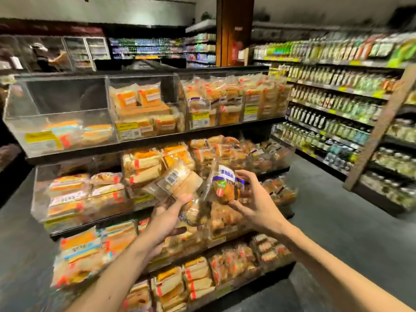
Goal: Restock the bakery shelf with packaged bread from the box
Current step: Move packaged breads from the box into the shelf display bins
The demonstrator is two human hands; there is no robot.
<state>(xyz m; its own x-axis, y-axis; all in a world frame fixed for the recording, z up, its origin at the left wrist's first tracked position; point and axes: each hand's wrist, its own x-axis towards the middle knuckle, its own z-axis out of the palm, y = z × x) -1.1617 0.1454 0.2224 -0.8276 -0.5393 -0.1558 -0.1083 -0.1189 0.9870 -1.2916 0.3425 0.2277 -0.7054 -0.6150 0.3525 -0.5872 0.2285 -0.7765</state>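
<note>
At the shelf front, head view: two bare forearms reach up from the bottom edge toward a tiered bakery shelf (pixel 157 138), each hand holding one packet.
Left hand (pixel 167 218): palm up, fingers curled under a pale bread pack (pixel 180 180), thumb pressed on its lower edge.
Pale bread pack: clear wrapper, barcode sticker facing the camera, tilted, held in front of the second tier.
Right hand (pixel 254 199): fingers spread and curved around a brown bun pack (pixel 225 188), thumb beneath, fingertips on its upper right side.
Brown bun pack: blue-and-white label on top, red oval sticker below, just beside the pale pack, in the air and apart from the bins.
Top-left bin (pixel 56 97): clear walls, only a few orange-labelled packs lying low at the bottom.
Top-middle bin (pixel 144 109): sliced bread packs stacked well up the clear front wall.
Top-right bins (pixel 225 97): packed full with bagged bread.
Second tier (pixel 202 152): directly behind both held packs, heaped with bagged buns and bread rising above the bin fronts.
Lower tiers (pixel 198 278): crowded with sandwich-style packs; the forearms cross in front of them.
Price tags (pixel 128 129): yellow, stuck on the bin fronts; print is too blurred to read.
Right aisle: drinks shelving (pixel 337 97) full of bottles, across a strip of grey floor (pixel 326 221).
Background: a wooden pillar (pixel 234 30) and glass-door coolers (pixel 85 52), all blurred.
</note>
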